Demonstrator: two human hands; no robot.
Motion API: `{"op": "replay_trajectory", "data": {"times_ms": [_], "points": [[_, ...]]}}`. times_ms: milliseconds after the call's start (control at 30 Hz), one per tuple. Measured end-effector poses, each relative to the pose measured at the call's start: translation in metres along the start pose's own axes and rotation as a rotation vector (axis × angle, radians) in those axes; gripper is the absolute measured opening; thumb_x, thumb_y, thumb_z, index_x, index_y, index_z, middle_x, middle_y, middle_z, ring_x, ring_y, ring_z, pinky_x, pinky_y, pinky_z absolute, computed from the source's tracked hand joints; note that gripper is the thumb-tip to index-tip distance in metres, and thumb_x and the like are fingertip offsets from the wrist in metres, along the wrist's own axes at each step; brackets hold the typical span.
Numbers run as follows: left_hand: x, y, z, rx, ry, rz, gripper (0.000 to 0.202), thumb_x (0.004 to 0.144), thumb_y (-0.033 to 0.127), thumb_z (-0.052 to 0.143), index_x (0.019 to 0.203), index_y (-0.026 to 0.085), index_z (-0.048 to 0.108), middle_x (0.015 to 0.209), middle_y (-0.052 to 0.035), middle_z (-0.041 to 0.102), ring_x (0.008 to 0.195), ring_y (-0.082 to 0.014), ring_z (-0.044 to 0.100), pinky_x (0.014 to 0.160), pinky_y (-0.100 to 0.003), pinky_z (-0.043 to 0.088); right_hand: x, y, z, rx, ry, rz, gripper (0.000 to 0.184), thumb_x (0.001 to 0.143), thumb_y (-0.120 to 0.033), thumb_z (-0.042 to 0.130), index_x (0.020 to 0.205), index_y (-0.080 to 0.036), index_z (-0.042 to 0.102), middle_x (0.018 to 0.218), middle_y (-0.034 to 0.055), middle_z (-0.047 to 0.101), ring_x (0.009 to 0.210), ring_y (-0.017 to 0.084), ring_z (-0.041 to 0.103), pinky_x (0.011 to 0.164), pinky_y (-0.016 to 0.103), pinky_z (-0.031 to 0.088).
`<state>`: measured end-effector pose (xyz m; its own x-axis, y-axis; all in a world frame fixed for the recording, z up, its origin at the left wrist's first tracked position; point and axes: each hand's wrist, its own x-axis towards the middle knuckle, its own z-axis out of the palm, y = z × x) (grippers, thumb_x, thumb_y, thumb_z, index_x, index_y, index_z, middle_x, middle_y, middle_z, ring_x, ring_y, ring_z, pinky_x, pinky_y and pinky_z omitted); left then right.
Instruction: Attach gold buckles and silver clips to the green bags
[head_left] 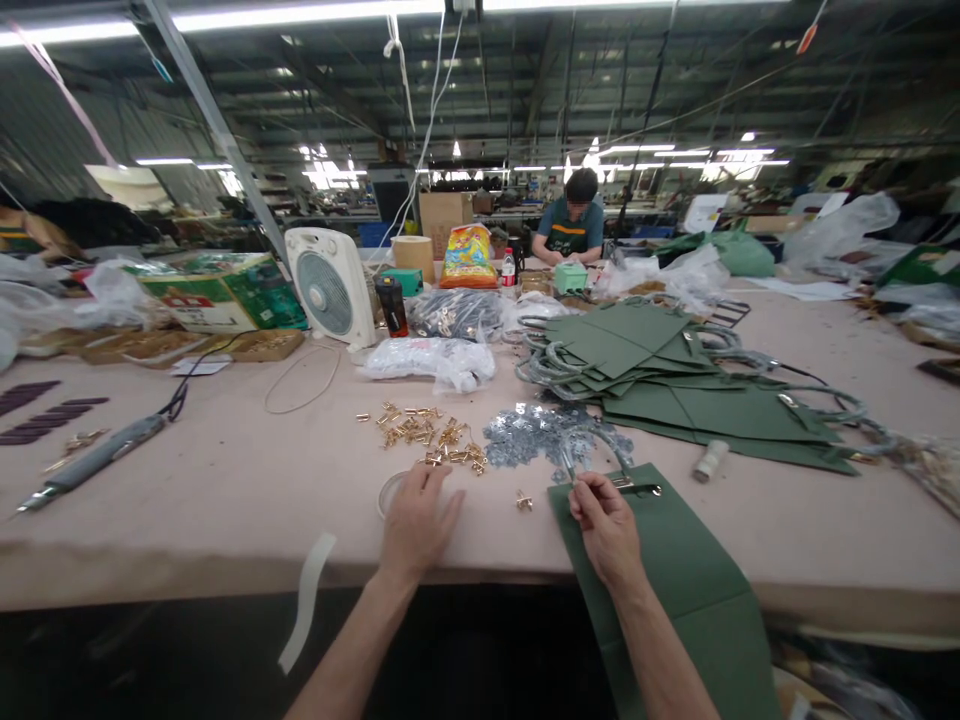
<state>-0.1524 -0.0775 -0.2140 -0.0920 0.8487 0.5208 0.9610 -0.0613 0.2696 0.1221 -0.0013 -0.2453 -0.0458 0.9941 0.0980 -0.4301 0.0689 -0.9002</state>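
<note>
My left hand [420,522] reaches to the near edge of a pile of small gold metal fittings [424,430], its thumb apart from the other fingers. A round ring-shaped roll [386,492] lies partly hidden beside it. My right hand [606,525] is closed, pinching the end of a grey plastic-wrapped handle [600,437] on a dark green panel [694,570]. This panel lies over the table's front edge and hangs down. Between my hands sit a few loose gold fittings [523,501]. Behind my right hand spreads a heap of flat silver metal plates [525,437].
Stacked green panels with wrapped handles [720,405] lie at the right, near a small white roll [709,461]. A corded grey tool [97,465] rests at left. A white fan [330,285] and plastic bags [431,362] stand behind. A co-worker [571,225] sits opposite.
</note>
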Motion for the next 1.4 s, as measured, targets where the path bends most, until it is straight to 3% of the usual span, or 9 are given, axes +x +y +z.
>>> {"op": "replay_trajectory", "data": {"times_ms": [100,167,300,467,633,800,900,1067,1400], "points": [[0.003,0.049,0.020,-0.137,-0.099,-0.069,0.035,0.100,0.048,0.058,0.125,0.024,0.063,0.115,-0.0085,0.064,0.107,-0.0254,0.062,0.090,-0.036,0.052,0.000,0.000,0.000,-0.003,-0.010,0.007,0.028,0.083,-0.045,0.084,0.096,-0.024,0.070,0.070,-0.0030,0.054,0.064,0.012,0.047,0.058,0.025,0.037],[0.008,0.079,0.037,-0.154,-0.170,-0.156,0.032,0.099,0.053,0.058,0.111,0.024,0.067,0.110,-0.0085,0.065,0.101,-0.0251,0.063,0.082,-0.034,0.051,0.000,0.000,-0.001,-0.002,-0.011,0.012,0.029,0.083,-0.045,0.084,0.096,-0.024,0.070,0.070,-0.0028,0.054,0.063,0.012,0.047,0.058,0.025,0.038],[0.015,0.113,0.060,-0.218,-0.273,-0.206,0.016,0.096,0.036,0.065,0.093,0.021,0.068,0.099,-0.0096,0.066,0.094,-0.0259,0.062,0.078,-0.035,0.047,-0.001,-0.001,-0.003,0.031,-0.012,0.029,0.028,0.082,-0.044,0.085,0.097,-0.025,0.071,0.071,-0.0025,0.055,0.065,0.012,0.048,0.060,0.024,0.042],[0.007,0.113,0.065,-0.498,-0.244,-0.124,0.005,0.091,0.018,0.068,0.088,0.022,0.068,0.094,-0.0069,0.069,0.091,-0.0245,0.063,0.080,-0.036,0.048,0.001,-0.002,-0.004,0.093,-0.021,0.050,0.024,0.081,-0.042,0.086,0.093,-0.026,0.073,0.082,-0.0005,0.060,0.071,0.013,0.053,0.067,0.025,0.049],[0.006,0.113,0.068,-1.032,-0.202,-0.219,0.011,0.092,0.031,0.071,0.099,0.023,0.074,0.101,-0.0050,0.078,0.091,-0.0218,0.072,0.085,-0.033,0.055,0.001,-0.007,-0.004,0.162,-0.018,0.117,0.019,0.078,-0.037,0.089,0.085,-0.024,0.077,0.130,0.0048,0.065,0.108,0.019,0.063,0.090,0.030,0.055],[0.009,0.128,0.075,-1.481,-0.303,-0.366,0.033,0.088,0.037,0.077,0.113,0.019,0.065,0.105,-0.0082,0.079,0.101,-0.0234,0.075,0.088,-0.034,0.058,0.000,-0.010,-0.007,0.232,-0.071,0.173,0.020,0.079,-0.038,0.087,0.090,-0.024,0.079,0.138,0.0073,0.065,0.133,0.027,0.055,0.106,0.040,0.051],[0.009,0.129,0.076,-1.485,-0.360,-0.310,0.028,0.088,0.036,0.078,0.106,0.018,0.068,0.104,-0.0083,0.078,0.099,-0.0226,0.074,0.090,-0.033,0.058,0.000,-0.012,-0.008,0.247,-0.088,0.219,0.027,0.079,-0.039,0.087,0.101,-0.025,0.079,0.136,0.0087,0.067,0.133,0.028,0.058,0.107,0.042,0.051],[0.009,0.123,0.072,-1.432,-0.276,-0.207,0.019,0.090,0.036,0.075,0.098,0.019,0.075,0.106,-0.0089,0.077,0.104,-0.0233,0.071,0.098,-0.035,0.055,0.000,-0.015,-0.007,0.235,-0.131,0.253,0.019,0.078,-0.036,0.088,0.088,-0.022,0.079,0.135,0.0089,0.069,0.128,0.029,0.061,0.106,0.041,0.052],[0.010,0.123,0.069,-1.450,-0.330,-0.222,0.023,0.091,0.039,0.074,0.097,0.017,0.074,0.099,-0.0076,0.075,0.093,-0.0204,0.069,0.086,-0.031,0.054,-0.001,-0.015,-0.006,0.245,-0.159,0.298,0.019,0.078,-0.034,0.088,0.090,-0.021,0.080,0.127,0.0087,0.072,0.109,0.023,0.069,0.093,0.033,0.056]]}}
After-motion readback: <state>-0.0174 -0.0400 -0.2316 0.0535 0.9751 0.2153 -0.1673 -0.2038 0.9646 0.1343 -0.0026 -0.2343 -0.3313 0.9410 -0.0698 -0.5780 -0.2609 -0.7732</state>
